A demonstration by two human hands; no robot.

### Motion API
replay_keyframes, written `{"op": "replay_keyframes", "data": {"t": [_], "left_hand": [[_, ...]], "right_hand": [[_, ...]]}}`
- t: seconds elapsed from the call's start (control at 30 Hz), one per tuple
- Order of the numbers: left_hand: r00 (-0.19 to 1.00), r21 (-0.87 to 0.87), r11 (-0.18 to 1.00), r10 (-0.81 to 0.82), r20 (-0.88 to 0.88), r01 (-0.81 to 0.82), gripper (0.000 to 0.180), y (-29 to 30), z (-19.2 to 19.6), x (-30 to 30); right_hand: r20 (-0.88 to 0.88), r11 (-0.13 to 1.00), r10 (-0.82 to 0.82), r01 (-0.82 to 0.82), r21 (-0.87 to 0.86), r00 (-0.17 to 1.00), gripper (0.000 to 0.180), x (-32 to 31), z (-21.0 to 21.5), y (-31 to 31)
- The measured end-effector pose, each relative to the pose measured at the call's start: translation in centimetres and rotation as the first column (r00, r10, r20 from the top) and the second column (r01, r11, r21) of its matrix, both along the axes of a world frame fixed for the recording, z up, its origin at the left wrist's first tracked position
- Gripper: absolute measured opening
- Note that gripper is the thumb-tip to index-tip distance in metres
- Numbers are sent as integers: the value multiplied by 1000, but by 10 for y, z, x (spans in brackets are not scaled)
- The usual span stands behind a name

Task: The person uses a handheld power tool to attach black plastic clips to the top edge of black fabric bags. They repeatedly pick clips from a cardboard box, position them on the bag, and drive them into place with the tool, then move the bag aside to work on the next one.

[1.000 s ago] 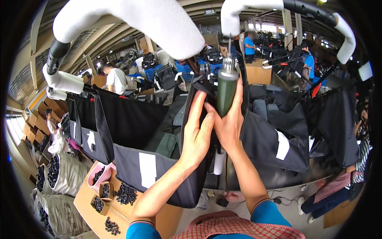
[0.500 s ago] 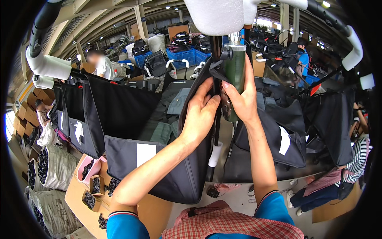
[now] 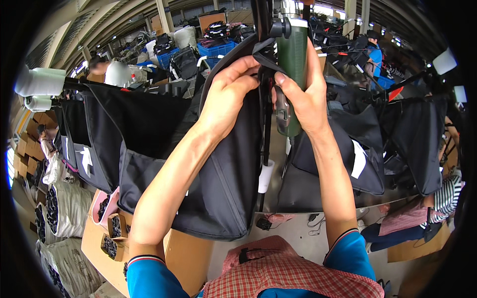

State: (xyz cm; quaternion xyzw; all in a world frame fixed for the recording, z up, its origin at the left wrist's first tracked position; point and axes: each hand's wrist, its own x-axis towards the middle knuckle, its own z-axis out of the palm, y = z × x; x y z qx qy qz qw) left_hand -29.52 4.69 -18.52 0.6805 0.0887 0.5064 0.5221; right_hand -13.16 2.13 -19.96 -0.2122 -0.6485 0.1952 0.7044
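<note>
My right hand (image 3: 309, 102) is wrapped round a green electric screwdriver (image 3: 293, 54), held upright with its metal tip end at the top of the view and a cord below. The tool stands close beside a dark upright frame tube (image 3: 266, 149). To its left, my left hand (image 3: 226, 94) pinches the upper edge of a black fabric bag (image 3: 231, 174) against that tube. A black knob (image 3: 280, 28) sits by the tool's upper end. What lies between my left fingertips is hidden by fabric.
More black fabric bags (image 3: 417, 144) on frames hang on both sides. A cardboard-topped table (image 3: 186, 258) at lower left bears small boxes of black parts (image 3: 115, 226). White sacks (image 3: 74, 211) stand far left. Other people (image 3: 112, 72) work nearby.
The view has shifted, and the white wrapped part at the top has left it. My left hand and the bag's edge are higher and further left. The screwdriver stays in my right hand.
</note>
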Motion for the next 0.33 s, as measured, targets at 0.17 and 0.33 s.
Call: {"op": "replay_keyframes", "data": {"t": [0.17,0.33], "left_hand": [[884,298,850,466,-38,-435,48,-43,-25,7],[808,219,786,589,22,-579,30,-31,-18,19]], "right_hand": [[61,993,-92,87,74,994,81,0,0,3],[76,990,-21,10,142,997,87,2,2,13]]}}
